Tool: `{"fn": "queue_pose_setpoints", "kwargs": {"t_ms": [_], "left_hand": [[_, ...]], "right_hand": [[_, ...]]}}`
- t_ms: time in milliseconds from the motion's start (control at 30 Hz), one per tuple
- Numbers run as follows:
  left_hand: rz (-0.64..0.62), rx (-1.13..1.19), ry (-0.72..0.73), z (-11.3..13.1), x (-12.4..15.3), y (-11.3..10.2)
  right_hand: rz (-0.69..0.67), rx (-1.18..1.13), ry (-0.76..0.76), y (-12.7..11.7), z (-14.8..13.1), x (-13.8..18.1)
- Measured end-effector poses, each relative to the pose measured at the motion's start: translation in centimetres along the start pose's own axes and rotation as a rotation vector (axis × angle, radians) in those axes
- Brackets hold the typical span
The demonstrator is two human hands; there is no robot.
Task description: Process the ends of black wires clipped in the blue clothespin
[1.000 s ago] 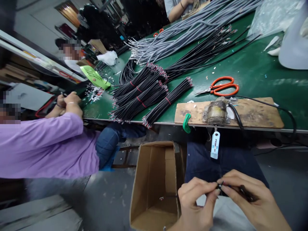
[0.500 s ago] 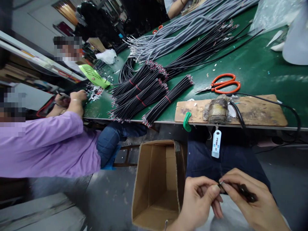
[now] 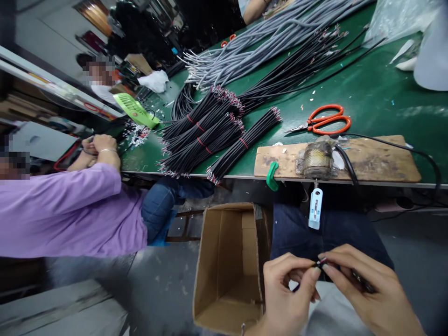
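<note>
My left hand (image 3: 289, 291) and my right hand (image 3: 371, 289) meet over my lap, fingertips almost touching. Between them is the end of a thin black cable (image 3: 319, 264), with short red and white wires showing. Thumb and forefinger of the left hand pinch the cable, while the right hand's fingertips close on the wire end. Something dark also lies inside the right palm, mostly hidden by the fingers. Ahead of the hands, a light blue attachment (image 3: 315, 209) juts past the table edge from a round, tape-wrapped motor-like body (image 3: 318, 159).
The motor-like body sits on a wooden board (image 3: 381, 161) beside a green hook-shaped piece (image 3: 272, 176). Orange-handled scissors (image 3: 327, 120), bundled black cables (image 3: 245, 144) and grey cables (image 3: 241, 56) lie on the green table. A cardboard box (image 3: 229, 270) stands left of my legs; a purple-sleeved co-worker (image 3: 77, 205) sits further left.
My fingertips have shifted slightly around the cable end, and its black jacket and coloured wires show more clearly. The co-worker's hands have drawn closer together.
</note>
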State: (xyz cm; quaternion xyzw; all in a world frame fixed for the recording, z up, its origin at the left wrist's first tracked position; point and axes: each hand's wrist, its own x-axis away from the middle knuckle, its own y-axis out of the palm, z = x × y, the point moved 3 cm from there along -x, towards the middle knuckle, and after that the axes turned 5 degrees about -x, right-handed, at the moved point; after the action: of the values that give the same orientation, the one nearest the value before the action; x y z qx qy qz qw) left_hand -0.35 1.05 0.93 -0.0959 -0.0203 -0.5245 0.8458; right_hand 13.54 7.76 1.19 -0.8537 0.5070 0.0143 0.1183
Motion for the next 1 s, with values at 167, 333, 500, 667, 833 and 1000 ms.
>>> {"fn": "queue_pose_setpoints", "kwargs": {"t_ms": [167,333,500,667,833,1000], "left_hand": [[-0.016,-0.151,0.109,0.8,0.0,0.0],[-0.054,-0.261,0.197,1.5,-0.2,-0.1],[-0.048,-0.253,0.153,1.3,-0.2,0.2],[-0.219,0.14,-0.237,-0.4,-0.4,1.0],[-0.126,0.161,-0.176,-0.5,-0.7,0.5],[-0.089,0.06,-0.08,0.1,-0.6,0.2]], "right_hand": [[-0.044,-0.084,0.046,0.0,-0.1,-0.2],[-0.089,-0.084,0.144,0.2,0.3,-0.5],[-0.036,-0.005,0.185,0.7,0.3,-0.2],[0.004,0.062,0.143,0.8,0.6,0.2],[-0.051,0.211,0.069,0.0,1.5,0.8],[-0.08,0.3,-0.042,0.0,1.2,1.1]]}}
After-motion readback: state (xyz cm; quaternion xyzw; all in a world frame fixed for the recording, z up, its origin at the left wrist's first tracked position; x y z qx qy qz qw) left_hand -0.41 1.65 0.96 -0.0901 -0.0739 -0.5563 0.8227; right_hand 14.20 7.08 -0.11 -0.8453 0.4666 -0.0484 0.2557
